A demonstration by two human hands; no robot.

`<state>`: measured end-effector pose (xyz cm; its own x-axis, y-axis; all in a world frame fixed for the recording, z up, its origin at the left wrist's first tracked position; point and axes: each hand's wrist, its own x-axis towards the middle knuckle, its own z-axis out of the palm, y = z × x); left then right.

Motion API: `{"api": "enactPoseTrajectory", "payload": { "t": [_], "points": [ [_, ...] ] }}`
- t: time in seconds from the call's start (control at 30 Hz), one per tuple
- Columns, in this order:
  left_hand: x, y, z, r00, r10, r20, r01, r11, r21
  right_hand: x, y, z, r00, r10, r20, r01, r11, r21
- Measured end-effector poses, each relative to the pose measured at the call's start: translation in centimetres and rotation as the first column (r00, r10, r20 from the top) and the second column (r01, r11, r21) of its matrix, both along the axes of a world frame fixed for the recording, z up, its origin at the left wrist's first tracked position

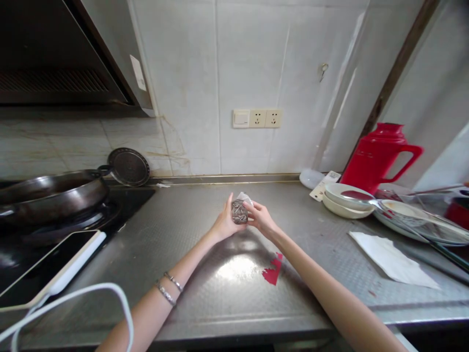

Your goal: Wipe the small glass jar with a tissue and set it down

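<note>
Two hands hold a dark patterned piece (239, 212) above the middle of the metal table (198, 298).
The left hand (224, 224) is curled partway shut around the piece's left side and underside, while the right hand (262, 219) is bent inward, its fingertips gripping the right edge; pale, crumpled material (245, 197) shows just behind (whether the right fingers pinch that too, I cannot tell). The step in hand looks like close two-handed handling of the piece; the next move seems to call for a steady left hold and fine right-hand fingerwork. A torn red scrap (271, 272) lies on the table, nearer the viewer.
</note>
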<state>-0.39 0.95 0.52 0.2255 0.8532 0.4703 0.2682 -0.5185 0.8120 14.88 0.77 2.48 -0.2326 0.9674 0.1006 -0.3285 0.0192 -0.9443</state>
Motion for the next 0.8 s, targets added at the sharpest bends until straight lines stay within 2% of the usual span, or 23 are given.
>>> {"api": "enactPoseTrajectory", "payload": {
  "t": [0.17, 0.2, 0.27, 0.3, 0.4, 0.53, 0.6, 0.63, 0.7, 0.8],
  "points": [
    [0.1, -0.2, 0.0, 0.997, 0.051, -0.066, -0.053, 0.998, -0.031, -0.2, 0.1, -0.3, 0.977, -0.051, 0.205, 0.044, 0.998, 0.037],
    [0.1, -0.2, -0.2, 0.996, 0.057, -0.061, -0.06, 0.997, -0.043, -0.1, 0.2, -0.4, 0.962, -0.085, 0.26, 0.065, 0.994, 0.084],
    [0.1, -0.2, -0.5, 0.996, 0.069, -0.051, -0.072, 0.996, -0.061, 0.1, 0.5, -0.6, 0.915, -0.21, 0.345, 0.123, 0.958, 0.259],
    [0.1, -0.1, -0.7, 0.996, 0.073, -0.044, -0.076, 0.995, -0.068, 0.2, 0.6, -0.7, 0.888, -0.29, 0.358, 0.151, 0.917, 0.368],
    [0.2, 0.3, -1.0, 0.998, 0.058, -0.007, -0.058, 0.996, -0.074, 0.3, 0.4, -0.8, 0.825, -0.477, 0.302, 0.2, 0.747, 0.633],
    [0.2, 0.9, -1.1, 0.993, -0.004, 0.116, 0.013, 0.997, -0.074, -0.1, -0.6, -0.7, 0.799, -0.549, 0.248, 0.13, 0.559, 0.819],
    [0.2, 1.1, -1.1, 0.986, -0.013, 0.168, 0.026, 0.996, -0.08, -0.3, -0.9, -0.8, 0.795, -0.555, 0.246, 0.083, 0.501, 0.861],
    [0.2, 1.1, -1.1, 0.984, -0.011, 0.176, 0.026, 0.996, -0.083, -0.4, -1.0, -0.8, 0.794, -0.556, 0.245, 0.074, 0.489, 0.869],
    [0.3, 1.0, -1.0, 0.987, 0.001, 0.161, 0.012, 0.997, -0.077, -0.4, -0.9, -0.9, 0.793, -0.56, 0.24, 0.093, 0.501, 0.86],
    [0.4, 0.4, -0.8, 0.996, 0.024, 0.084, -0.02, 0.998, -0.054, -0.3, -0.6, -1.1, 0.783, -0.569, 0.252, 0.192, 0.605, 0.773]
  ]
}}
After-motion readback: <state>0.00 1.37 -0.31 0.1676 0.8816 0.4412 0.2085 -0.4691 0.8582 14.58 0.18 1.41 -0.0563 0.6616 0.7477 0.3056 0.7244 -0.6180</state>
